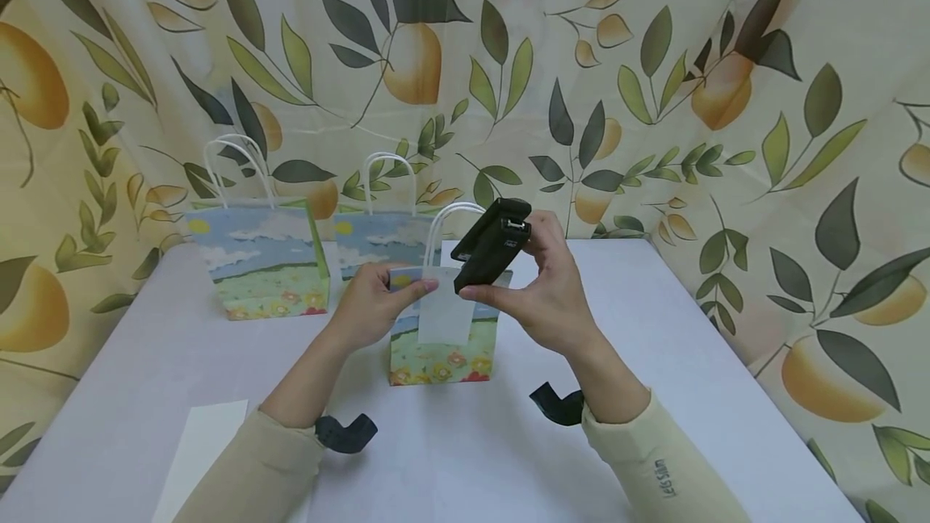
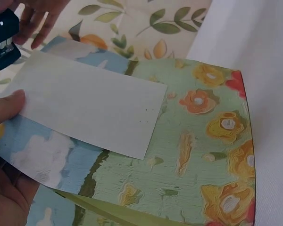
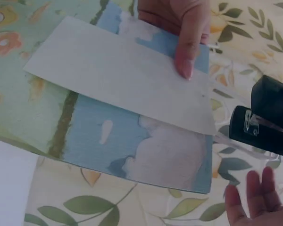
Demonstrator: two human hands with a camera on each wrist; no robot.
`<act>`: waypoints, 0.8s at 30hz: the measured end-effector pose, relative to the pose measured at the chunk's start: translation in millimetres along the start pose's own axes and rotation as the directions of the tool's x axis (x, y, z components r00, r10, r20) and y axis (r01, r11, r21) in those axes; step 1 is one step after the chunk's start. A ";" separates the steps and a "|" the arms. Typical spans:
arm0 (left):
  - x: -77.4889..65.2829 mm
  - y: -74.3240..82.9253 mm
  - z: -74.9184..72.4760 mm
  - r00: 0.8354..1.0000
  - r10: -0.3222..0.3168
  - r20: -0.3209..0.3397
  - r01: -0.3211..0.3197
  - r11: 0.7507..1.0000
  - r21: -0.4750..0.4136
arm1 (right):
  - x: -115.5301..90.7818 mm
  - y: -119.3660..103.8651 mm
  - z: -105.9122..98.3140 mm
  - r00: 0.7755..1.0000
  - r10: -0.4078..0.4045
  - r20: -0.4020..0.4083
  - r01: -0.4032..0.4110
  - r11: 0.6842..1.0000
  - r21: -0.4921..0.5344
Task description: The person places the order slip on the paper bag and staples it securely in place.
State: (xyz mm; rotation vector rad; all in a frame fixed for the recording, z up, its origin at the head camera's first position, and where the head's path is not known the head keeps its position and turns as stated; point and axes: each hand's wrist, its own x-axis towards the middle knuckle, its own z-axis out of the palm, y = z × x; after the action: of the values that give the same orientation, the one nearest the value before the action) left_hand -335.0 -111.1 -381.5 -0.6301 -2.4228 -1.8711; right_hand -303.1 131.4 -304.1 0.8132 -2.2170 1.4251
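Note:
My left hand (image 1: 370, 305) pinches a blank white card (image 1: 445, 321) against the front of a small paper gift bag (image 1: 443, 363), thumb on the card and fingers behind the bag's top edge. The bag is printed with sky and flowers and has white handles. In my right hand (image 1: 558, 301) is a black stapler (image 1: 496, 247), gripped between thumb and fingers and tilted. Seen from the right wrist, the stapler's jaws are apart, just beyond the card's top edge (image 3: 210, 129). The left wrist view shows the card lying flat over the bag's painted front (image 2: 198, 141).
Two matching gift bags stand upright at the back of the white table (image 1: 617, 329): one at the left (image 1: 269, 265), one nearer the middle (image 1: 363, 244). A white sheet (image 1: 207, 434) lies front left, partly under the left sleeve. Behind hangs a leaf-and-fruit patterned curtain (image 1: 465, 135).

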 end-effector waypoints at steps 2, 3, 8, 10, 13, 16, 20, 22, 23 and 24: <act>0.0 0.9 0.1 1.000 0.005 0.000 -0.005 1.000 0.001 | 0.6 3.1 0.5 1.000 0.012 0.006 -0.012 1.000 0.009; 0.1 1.0 0.0 1.000 0.011 0.001 -0.011 1.000 0.003 | 1.3 4.6 0.3 1.000 0.025 0.018 -0.025 0.999 0.020; 1.7 0.8 0.6 0.999 0.036 0.004 -0.036 0.999 0.006 | 5.0 13.7 -0.4 0.992 0.097 0.083 -0.104 0.992 0.077; 2.3 0.7 1.3 0.999 0.037 0.006 -0.037 0.999 0.004 | 5.9 16.8 -0.2 0.989 0.109 0.097 -0.118 0.988 0.097; 2.4 0.6 2.0 1.000 0.027 0.004 -0.027 1.000 0.009 | 7.1 19.4 0.4 0.989 0.107 0.103 -0.119 0.985 0.123; 2.3 0.2 2.1 1.000 0.013 0.001 -0.013 1.000 0.016 | 9.4 20.8 1.8 0.991 0.086 0.104 -0.099 0.986 0.133; 1.7 0.0 1.5 1.000 0.013 -0.001 -0.013 1.000 0.025 | 12.8 23.6 4.5 0.991 0.075 0.107 -0.090 0.986 0.142; 1.3 -0.1 1.2 1.000 0.017 -0.003 -0.017 0.999 0.029 | 13.4 25.5 6.2 0.989 0.091 0.118 -0.109 0.983 0.148; 1.0 -0.1 1.0 1.000 0.019 -0.002 -0.019 0.999 0.028 | 13.3 26.3 7.0 0.987 0.104 0.124 -0.122 0.981 0.148; 0.7 -0.3 0.9 1.000 0.018 -0.003 -0.018 0.999 0.028 | 13.1 27.0 7.8 0.985 0.119 0.128 -0.138 0.979 0.147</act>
State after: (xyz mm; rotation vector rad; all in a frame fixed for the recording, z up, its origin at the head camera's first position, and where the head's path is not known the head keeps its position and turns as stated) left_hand -335.6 -110.2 -381.8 -0.6453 -2.4284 -1.8263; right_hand -330.7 129.4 -318.2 0.8388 -2.3057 1.6693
